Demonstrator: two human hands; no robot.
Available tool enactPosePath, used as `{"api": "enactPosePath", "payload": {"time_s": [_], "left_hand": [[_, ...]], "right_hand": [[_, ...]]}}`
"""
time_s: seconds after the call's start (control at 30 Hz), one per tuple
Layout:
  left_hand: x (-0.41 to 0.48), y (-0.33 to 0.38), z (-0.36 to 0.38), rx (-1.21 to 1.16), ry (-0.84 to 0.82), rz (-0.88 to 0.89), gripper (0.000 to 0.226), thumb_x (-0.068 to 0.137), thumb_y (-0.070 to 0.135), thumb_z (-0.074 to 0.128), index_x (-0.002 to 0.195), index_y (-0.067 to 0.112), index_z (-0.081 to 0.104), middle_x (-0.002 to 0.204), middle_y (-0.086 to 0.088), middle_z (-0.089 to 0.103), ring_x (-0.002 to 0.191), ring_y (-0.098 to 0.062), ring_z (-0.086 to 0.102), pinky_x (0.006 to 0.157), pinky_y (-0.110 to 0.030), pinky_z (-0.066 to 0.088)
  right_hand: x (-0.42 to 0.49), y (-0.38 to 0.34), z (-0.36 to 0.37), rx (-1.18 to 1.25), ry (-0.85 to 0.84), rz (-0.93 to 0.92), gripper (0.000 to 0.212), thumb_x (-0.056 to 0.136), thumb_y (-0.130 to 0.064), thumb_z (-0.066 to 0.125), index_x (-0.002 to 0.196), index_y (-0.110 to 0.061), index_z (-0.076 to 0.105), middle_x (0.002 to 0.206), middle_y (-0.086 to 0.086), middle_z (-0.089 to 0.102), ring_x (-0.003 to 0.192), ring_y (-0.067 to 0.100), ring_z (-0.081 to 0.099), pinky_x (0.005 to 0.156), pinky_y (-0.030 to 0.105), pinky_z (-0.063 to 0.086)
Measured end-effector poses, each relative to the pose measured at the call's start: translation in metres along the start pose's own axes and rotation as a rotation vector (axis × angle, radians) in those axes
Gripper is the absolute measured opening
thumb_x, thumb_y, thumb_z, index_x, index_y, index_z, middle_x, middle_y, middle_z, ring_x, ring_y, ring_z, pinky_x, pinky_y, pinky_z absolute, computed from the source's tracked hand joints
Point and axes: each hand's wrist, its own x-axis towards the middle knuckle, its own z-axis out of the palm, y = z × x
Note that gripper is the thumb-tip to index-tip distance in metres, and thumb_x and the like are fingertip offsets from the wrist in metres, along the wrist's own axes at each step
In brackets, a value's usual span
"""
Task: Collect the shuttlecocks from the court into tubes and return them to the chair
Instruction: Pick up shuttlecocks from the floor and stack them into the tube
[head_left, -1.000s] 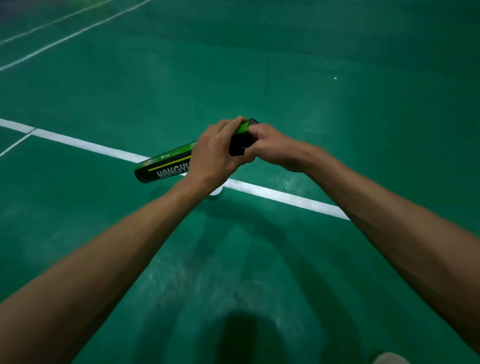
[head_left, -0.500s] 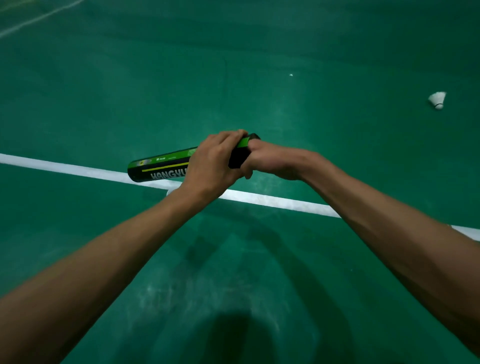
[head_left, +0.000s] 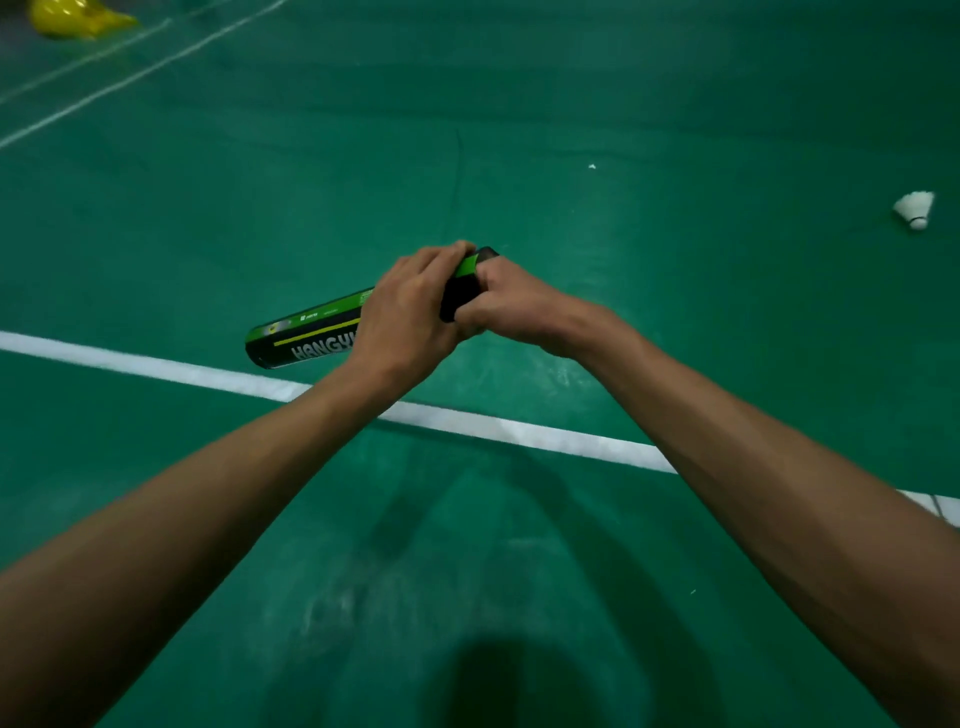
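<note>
I hold a black and green shuttlecock tube (head_left: 306, 338) nearly level above the green court, its closed end pointing left. My left hand (head_left: 410, 317) wraps around the tube's middle. My right hand (head_left: 506, 301) is closed over the tube's right end, which is dark; whether it holds a cap or a shuttlecock there is hidden by the fingers. A white shuttlecock (head_left: 913, 209) lies on the floor far to the right, well away from both hands.
A white court line (head_left: 156, 366) crosses the floor below my hands. Thinner lines (head_left: 93, 88) run at the top left, near a yellow object (head_left: 72, 20) in the corner. A tiny white fleck (head_left: 591, 166) lies on the floor ahead.
My hands keep the same grip on the tube. The view has shifted, bringing the shuttlecock on the right and the yellow object at top left into sight; a white thing under my left hand is gone from view.
</note>
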Motion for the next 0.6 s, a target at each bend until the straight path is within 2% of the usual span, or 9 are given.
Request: {"api": "enactPosePath", "payload": {"time_s": [0.13, 0.17, 0.23, 0.3, 0.37, 0.43, 0.53, 0.6], "left_hand": [[0.036, 0.039, 0.022, 0.012, -0.096, 0.090, 0.079, 0.075, 0.051, 0.059, 0.146, 0.016, 0.054, 0.134, -0.009, 0.063, 0.113, -0.034, 0.061, 0.091, -0.044, 0.052], [0.049, 0.052, 0.031, -0.006, -0.119, 0.097, 0.081, 0.074, 0.054, 0.058, 0.145, 0.016, 0.054, 0.133, -0.009, 0.064, 0.113, -0.034, 0.061, 0.090, -0.044, 0.052], [0.075, 0.083, 0.052, -0.063, -0.149, 0.092, 0.078, 0.075, 0.050, 0.071, 0.144, 0.016, 0.055, 0.129, -0.009, 0.065, 0.112, -0.033, 0.062, 0.089, -0.043, 0.052], [0.098, 0.117, 0.070, -0.101, -0.157, 0.092, 0.076, 0.073, 0.041, 0.085, 0.140, 0.017, 0.057, 0.124, -0.009, 0.066, 0.109, -0.033, 0.063, 0.087, -0.044, 0.052], [0.118, 0.145, 0.081, -0.127, -0.139, 0.085, 0.066, 0.072, 0.040, 0.085, 0.129, 0.018, 0.060, 0.114, -0.007, 0.068, 0.101, -0.032, 0.063, 0.080, -0.042, 0.051], [0.135, 0.168, 0.093, -0.176, -0.102, 0.070, 0.058, 0.070, 0.044, 0.079, 0.119, 0.020, 0.062, 0.105, -0.004, 0.069, 0.093, -0.029, 0.063, 0.075, -0.042, 0.050], [0.157, 0.199, 0.112, -0.242, -0.054, 0.063, 0.051, 0.073, 0.047, 0.065, 0.117, 0.022, 0.063, 0.101, 0.000, 0.070, 0.091, -0.024, 0.065, 0.074, -0.042, 0.052], [0.171, 0.210, 0.124, -0.248, -0.011, 0.059, 0.045, 0.078, 0.045, 0.052, 0.115, 0.022, 0.063, 0.099, 0.001, 0.069, 0.090, -0.024, 0.064, 0.071, -0.041, 0.051]], "right_hand": [[-0.022, 0.017, -0.048, 0.089, 0.057, 0.059, 0.013, 0.059, -0.003, 0.056, 0.064, -0.014, 0.049, 0.061, 0.002, 0.042, 0.054, 0.009, 0.041, 0.050, 0.024, 0.035], [-0.027, 0.023, -0.066, 0.107, 0.087, 0.078, 0.016, 0.064, 0.002, 0.056, 0.064, -0.012, 0.049, 0.061, 0.002, 0.043, 0.054, 0.010, 0.042, 0.050, 0.024, 0.036], [-0.038, 0.036, -0.107, 0.108, 0.164, 0.125, 0.016, 0.070, 0.008, 0.055, 0.066, -0.007, 0.052, 0.061, 0.005, 0.044, 0.055, 0.015, 0.043, 0.051, 0.027, 0.036], [-0.050, 0.046, -0.145, 0.071, 0.290, 0.160, 0.003, 0.064, -0.001, 0.061, 0.067, -0.002, 0.060, 0.060, 0.009, 0.050, 0.056, 0.019, 0.047, 0.054, 0.032, 0.037], [-0.057, 0.052, -0.174, -0.058, 0.431, 0.171, 0.013, 0.065, -0.012, 0.069, 0.072, -0.002, 0.068, 0.065, 0.009, 0.063, 0.060, 0.022, 0.057, 0.057, 0.032, 0.046], [-0.064, 0.056, -0.196, -0.178, 0.600, 0.162, 0.015, 0.072, -0.023, 0.070, 0.077, -0.009, 0.071, 0.074, 0.009, 0.071, 0.072, 0.026, 0.066, 0.064, 0.034, 0.055], [-0.067, 0.063, -0.219, -0.162, 0.893, 0.172, 0.017, 0.070, -0.028, 0.067, 0.070, -0.012, 0.063, 0.070, 0.006, 0.067, 0.075, 0.031, 0.066, 0.067, 0.037, 0.055], [-0.065, 0.068, -0.226, -0.146, 0.990, 0.146, 0.014, 0.075, -0.030, 0.067, 0.074, -0.016, 0.064, 0.077, 0.003, 0.071, 0.081, 0.030, 0.067, 0.071, 0.038, 0.056]]}}
